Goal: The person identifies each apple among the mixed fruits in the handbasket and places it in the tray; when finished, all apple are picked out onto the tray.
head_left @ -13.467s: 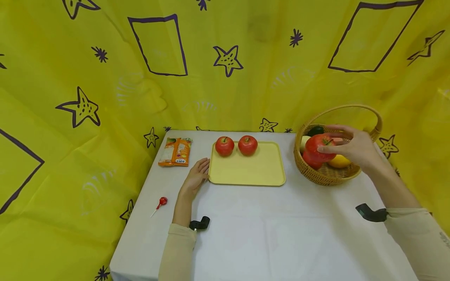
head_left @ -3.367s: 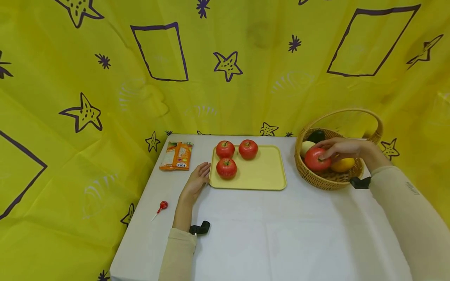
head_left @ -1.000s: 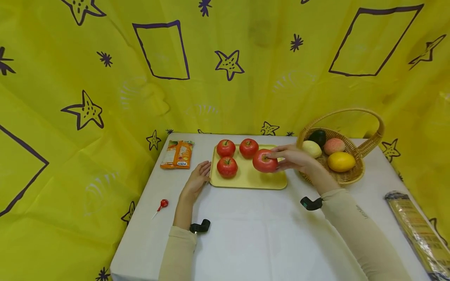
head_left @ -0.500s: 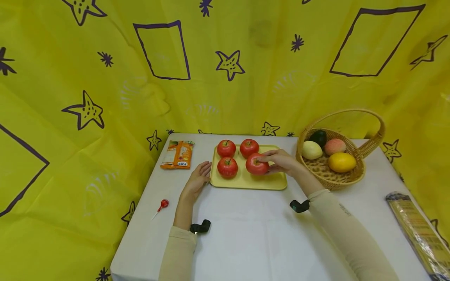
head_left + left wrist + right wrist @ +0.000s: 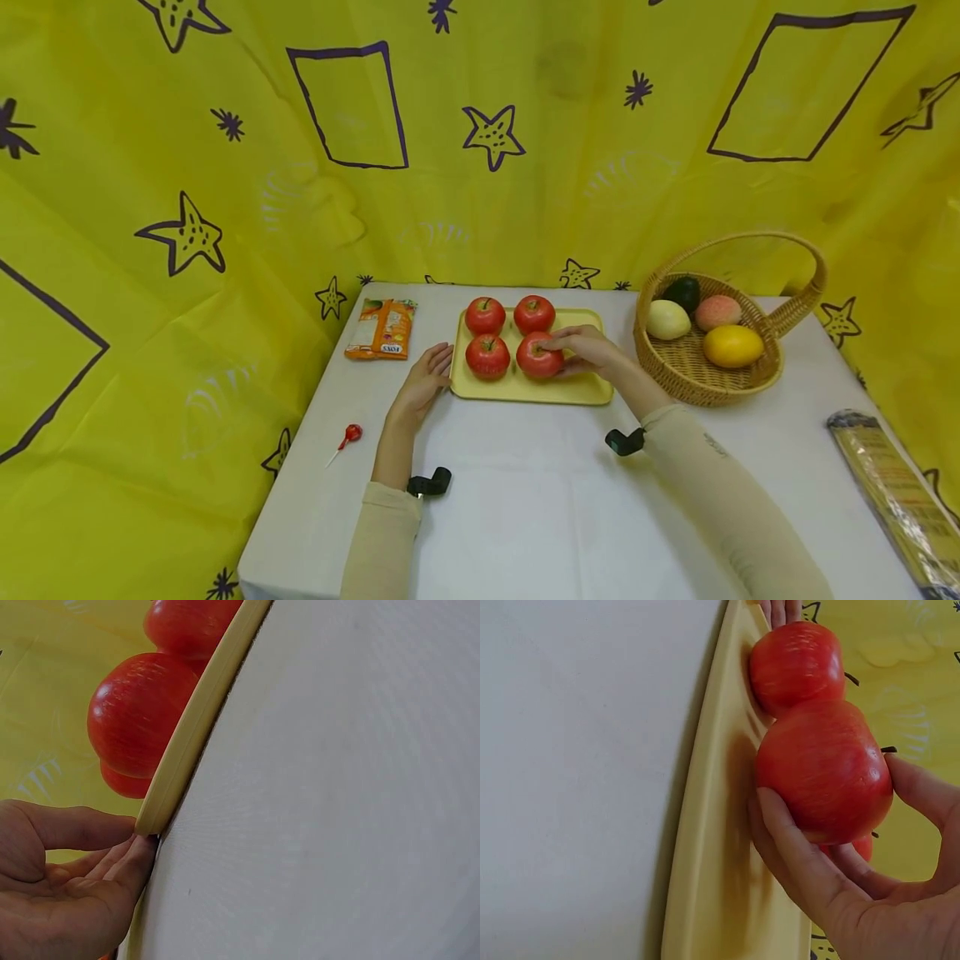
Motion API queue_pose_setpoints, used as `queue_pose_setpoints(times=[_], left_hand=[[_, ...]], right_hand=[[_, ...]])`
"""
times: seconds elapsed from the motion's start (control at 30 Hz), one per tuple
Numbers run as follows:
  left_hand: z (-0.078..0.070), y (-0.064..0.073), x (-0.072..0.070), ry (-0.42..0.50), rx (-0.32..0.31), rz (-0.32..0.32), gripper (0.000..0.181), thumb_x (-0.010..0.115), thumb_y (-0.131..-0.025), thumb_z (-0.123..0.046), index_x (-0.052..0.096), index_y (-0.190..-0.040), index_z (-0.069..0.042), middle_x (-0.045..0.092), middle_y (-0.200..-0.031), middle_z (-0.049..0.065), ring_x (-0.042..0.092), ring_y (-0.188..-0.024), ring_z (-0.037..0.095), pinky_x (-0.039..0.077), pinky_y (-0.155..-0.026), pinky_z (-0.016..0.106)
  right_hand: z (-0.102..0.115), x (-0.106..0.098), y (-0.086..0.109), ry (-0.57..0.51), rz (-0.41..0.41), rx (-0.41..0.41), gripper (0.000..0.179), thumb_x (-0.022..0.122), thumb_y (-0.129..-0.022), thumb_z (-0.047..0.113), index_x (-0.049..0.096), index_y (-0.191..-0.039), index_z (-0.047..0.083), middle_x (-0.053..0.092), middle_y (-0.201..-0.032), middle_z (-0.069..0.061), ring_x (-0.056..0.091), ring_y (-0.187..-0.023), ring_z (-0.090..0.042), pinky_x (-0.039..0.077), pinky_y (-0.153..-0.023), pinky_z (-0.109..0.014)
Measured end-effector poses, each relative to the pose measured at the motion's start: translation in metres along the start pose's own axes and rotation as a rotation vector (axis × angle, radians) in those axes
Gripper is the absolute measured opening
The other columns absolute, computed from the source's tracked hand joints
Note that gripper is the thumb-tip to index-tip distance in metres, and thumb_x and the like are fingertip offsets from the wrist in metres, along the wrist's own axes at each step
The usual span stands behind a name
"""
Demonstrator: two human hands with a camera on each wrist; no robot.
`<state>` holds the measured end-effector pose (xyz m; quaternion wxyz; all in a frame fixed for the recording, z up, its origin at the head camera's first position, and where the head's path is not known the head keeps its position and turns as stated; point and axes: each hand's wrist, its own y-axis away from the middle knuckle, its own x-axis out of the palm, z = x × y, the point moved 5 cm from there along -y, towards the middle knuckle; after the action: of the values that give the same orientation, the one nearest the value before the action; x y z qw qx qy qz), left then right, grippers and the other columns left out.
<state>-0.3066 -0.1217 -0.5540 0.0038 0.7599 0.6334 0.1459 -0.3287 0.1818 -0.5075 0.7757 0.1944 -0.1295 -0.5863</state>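
My right hand (image 5: 588,350) holds a red apple (image 5: 539,357) from its right side, thumb near the stem and fingers round its lower side in the right wrist view. That apple is low over the front middle of the yellow tray (image 5: 588,389), close beside another apple (image 5: 487,357). Two more apples, the back left one (image 5: 485,316) and the back right one (image 5: 534,314), sit behind them on the tray. At the tray's left edge, my left hand (image 5: 420,385) pinches the rim (image 5: 176,769) between thumb and fingers.
Right of the tray stands a wicker basket (image 5: 708,392) with a tall handle, holding a yellow fruit (image 5: 732,346) and several others. On the left lie an orange snack packet (image 5: 381,330) and a red lollipop (image 5: 352,433). A long clear-wrapped package (image 5: 892,492) lies at the right edge.
Since the earliest frame, two more apples have come from the basket to the tray. Lately my right hand carried the latest apple left and down beside the front left one. The left hand stays put.
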Motion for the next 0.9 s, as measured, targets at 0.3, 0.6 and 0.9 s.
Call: queue_pose_setpoints(times=[0.3, 0.6, 0.9], left_hand=[[-0.002, 0.000, 0.002, -0.040, 0.010, 0.003, 0.083, 0.045, -0.086, 0.027, 0.026, -0.162, 0.000, 0.031, -0.167, 0.019, 0.028, -0.156, 0.030, 0.028, -0.127, 0.040], [0.001, -0.002, 0.004, -0.015, 0.006, 0.018, 0.082, 0.044, -0.086, 0.028, 0.026, -0.162, 0.000, 0.030, -0.167, 0.020, 0.028, -0.156, 0.030, 0.028, -0.127, 0.040], [0.001, -0.005, 0.003, -0.028, 0.000, 0.000, 0.080, 0.045, -0.087, 0.026, 0.026, -0.161, 0.003, 0.031, -0.166, 0.022, 0.028, -0.156, 0.032, 0.030, -0.126, 0.042]], right_hand=[[-0.001, 0.003, -0.003, 0.068, -0.065, -0.003, 0.063, 0.078, -0.094, 0.026, 0.052, -0.142, -0.005, 0.052, -0.140, -0.021, 0.073, -0.096, -0.028, 0.062, -0.091, -0.049], [-0.002, -0.003, 0.003, 0.149, -0.145, -0.045, 0.053, 0.077, -0.094, 0.026, 0.063, -0.136, -0.004, 0.063, -0.122, -0.014, 0.064, -0.093, -0.022, 0.063, -0.090, -0.049], [0.001, -0.008, 0.009, 0.210, -0.133, -0.070, 0.057, 0.070, -0.099, 0.037, 0.061, -0.137, -0.004, 0.061, -0.133, -0.021, 0.065, -0.112, -0.034, 0.061, -0.095, -0.050]])
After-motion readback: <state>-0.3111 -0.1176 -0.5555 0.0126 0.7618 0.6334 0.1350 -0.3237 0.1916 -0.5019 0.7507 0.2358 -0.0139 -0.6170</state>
